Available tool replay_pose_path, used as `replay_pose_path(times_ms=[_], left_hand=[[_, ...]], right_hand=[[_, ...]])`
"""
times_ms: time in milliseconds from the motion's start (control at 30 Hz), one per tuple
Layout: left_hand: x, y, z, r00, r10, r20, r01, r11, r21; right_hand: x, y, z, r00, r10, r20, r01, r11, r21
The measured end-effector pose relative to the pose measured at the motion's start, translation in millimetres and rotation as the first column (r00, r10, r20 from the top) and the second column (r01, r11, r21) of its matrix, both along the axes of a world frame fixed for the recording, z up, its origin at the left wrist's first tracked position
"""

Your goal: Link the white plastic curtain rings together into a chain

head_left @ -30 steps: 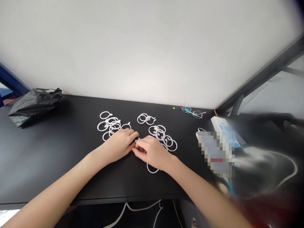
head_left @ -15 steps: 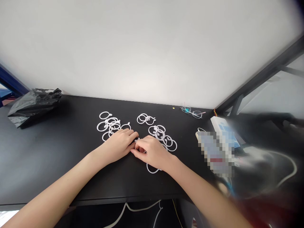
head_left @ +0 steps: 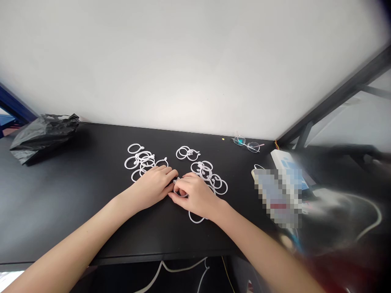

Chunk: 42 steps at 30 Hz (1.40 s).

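Observation:
Close together over the black desk, my two hands meet at one white curtain ring. My right hand is closed on it, with thumb and forefinger pinching. From the other side, my left hand has its fingertips pressed together at the ring's small eyelet end. Fingers hide much of this ring. Left of my hands lies a loose pile of white curtain rings. More rings lie right of and partly under my right hand. A small cluster of rings sits beyond my hands.
A crumpled black plastic bag is at the far left. Eyeglasses rest near the wall at the back right. A blurred-out phone-like object and a white-and-blue box lie at the right. Cables hang below the desk's front edge.
The right hand's fingers have shifted slightly, and more of the held ring's lower curve shows. The left hand and the loose rings stay put.

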<state>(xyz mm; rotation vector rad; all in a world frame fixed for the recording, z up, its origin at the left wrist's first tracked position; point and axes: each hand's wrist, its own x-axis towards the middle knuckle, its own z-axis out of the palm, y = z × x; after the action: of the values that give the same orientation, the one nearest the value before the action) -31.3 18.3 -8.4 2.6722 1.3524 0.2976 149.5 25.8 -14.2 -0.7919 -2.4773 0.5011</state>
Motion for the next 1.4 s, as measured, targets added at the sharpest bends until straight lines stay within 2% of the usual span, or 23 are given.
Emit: replay_pose_path(times_ms=[267,567,867,1400], left_hand=[[1.4,-1.2,2.4,0.999,-0.018,0.050,0.021,0.998,-0.053],[1.8,-2.4,8.3,0.989,-0.035,0.145,0.028,0.999,0.046],[1.7,-1.8,4.2,0.991,-0.032,0.129,0.025,0.998,0.058],[2.6,-1.9,4.6,0.995,-0.007,0.100,0.000,0.998,0.071]], right_hand=[[-1.6,0.1,1.6,0.988,-0.051,-0.143,0.057,0.998,0.038],[0.6,2.0,3.5,0.946,-0.105,-0.307,0.149,0.981,0.125],[1.2,3.3,1.8,0.932,-0.123,-0.342,0.180,0.974,0.140],[2.0,1.5,4.8,0.919,-0.152,-0.363,0.192,0.979,0.076]])
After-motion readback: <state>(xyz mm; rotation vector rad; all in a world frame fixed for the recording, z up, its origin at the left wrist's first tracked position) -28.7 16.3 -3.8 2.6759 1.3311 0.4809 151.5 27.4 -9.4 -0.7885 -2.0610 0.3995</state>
